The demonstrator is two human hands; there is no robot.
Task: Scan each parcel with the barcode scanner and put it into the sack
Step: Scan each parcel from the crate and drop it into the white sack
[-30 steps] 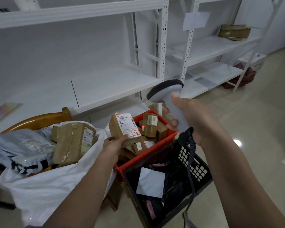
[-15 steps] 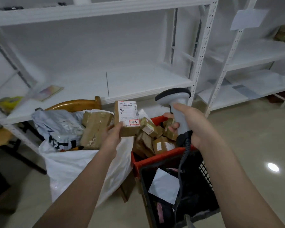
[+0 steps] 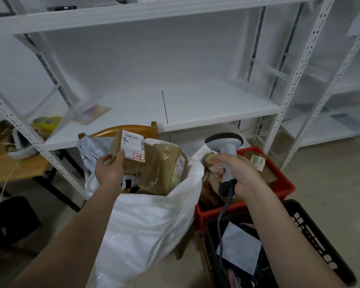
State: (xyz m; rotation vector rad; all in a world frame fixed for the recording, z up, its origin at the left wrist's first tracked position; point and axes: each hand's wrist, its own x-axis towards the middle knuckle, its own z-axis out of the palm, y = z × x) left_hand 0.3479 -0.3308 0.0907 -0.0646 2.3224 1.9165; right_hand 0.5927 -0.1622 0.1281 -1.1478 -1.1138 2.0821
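Observation:
My left hand (image 3: 109, 170) grips a small brown cardboard parcel (image 3: 131, 150) with a white shipping label, held over the open mouth of the white sack (image 3: 150, 225). Several brown parcels and a grey mailer bag lie inside the sack. My right hand (image 3: 235, 173) holds the grey barcode scanner (image 3: 227, 150) by its handle, head pointing left, above the red crate (image 3: 285, 186). The scanner's coiled cable hangs down toward the black basket. More small taped parcels sit in the red crate.
A black plastic basket (image 3: 312, 233) with a white paper sheet stands at the lower right. White metal shelving (image 3: 195, 113) runs behind everything. A wooden chair back (image 3: 133, 129) rises behind the sack. A wooden table (image 3: 15, 167) stands at the left.
My left hand has carried the labelled parcel leftward, away from the scanner and over the sack's mouth. The view has swung left. My right hand still holds the scanner over the red crate.

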